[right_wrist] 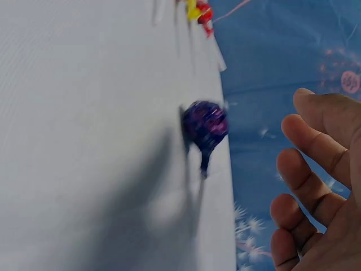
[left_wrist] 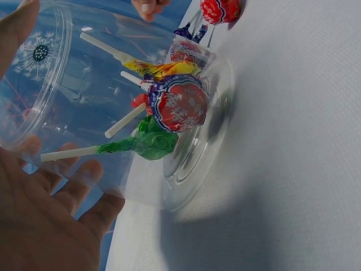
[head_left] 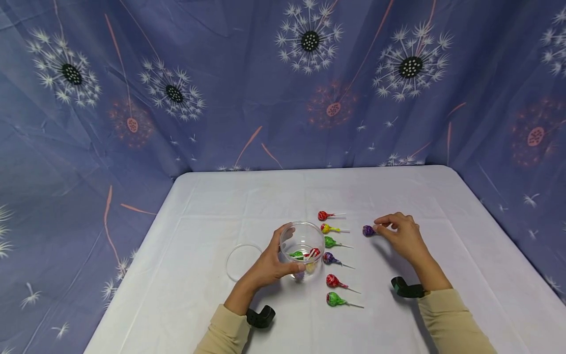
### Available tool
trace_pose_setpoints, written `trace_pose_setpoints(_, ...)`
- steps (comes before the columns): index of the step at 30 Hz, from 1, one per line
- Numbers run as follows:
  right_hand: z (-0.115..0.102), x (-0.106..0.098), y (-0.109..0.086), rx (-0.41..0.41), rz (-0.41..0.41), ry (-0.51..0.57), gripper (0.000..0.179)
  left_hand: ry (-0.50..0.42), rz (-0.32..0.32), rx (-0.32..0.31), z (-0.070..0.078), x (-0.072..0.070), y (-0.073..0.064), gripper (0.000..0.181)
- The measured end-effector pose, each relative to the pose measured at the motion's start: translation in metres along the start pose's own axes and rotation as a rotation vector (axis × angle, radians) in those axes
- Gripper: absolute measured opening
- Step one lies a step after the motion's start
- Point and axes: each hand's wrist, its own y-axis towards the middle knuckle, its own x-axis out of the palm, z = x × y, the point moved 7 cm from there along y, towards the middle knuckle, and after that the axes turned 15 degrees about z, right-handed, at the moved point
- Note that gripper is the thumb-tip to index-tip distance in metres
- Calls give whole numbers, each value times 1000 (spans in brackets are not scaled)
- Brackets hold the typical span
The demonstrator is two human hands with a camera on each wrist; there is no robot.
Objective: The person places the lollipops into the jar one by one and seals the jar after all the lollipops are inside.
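Note:
My left hand [head_left: 270, 265] grips a clear plastic jar [head_left: 287, 246], thumb on the near side and fingers round the far side. Inside the jar lie several wrapped lollipops; a green one [left_wrist: 155, 141] and a purple-and-red one [left_wrist: 179, 103] show clearly in the left wrist view. My right hand [head_left: 402, 236] is over the table beside a purple lollipop [head_left: 368, 230]. In the right wrist view its loosely bent fingers [right_wrist: 293, 166] are apart from that lollipop [right_wrist: 206, 124], which lies on the cloth.
A column of several lollipops, including a red one [head_left: 323, 216] and a green one [head_left: 334, 299], lies right of the jar, sticks pointing right. A round clear lid [head_left: 228, 263] lies left of it. White cloth covers the table [head_left: 177, 275]; a blue patterned curtain [head_left: 247, 98] hangs behind.

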Motion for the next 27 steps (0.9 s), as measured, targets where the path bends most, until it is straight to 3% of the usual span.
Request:
trace_pose_setpoints(7,22,3,-2,64,-23,-30,20,1,-2,-2,0,0,0,97)
trace_pose_setpoints(17,45,12,-4,130,-121,-58,22,-2,-3,9,2,0,0,98)
trace_pose_setpoints(27,57,16,-6,139,-143,-74,20,10,-3,7,1,0,0,98)
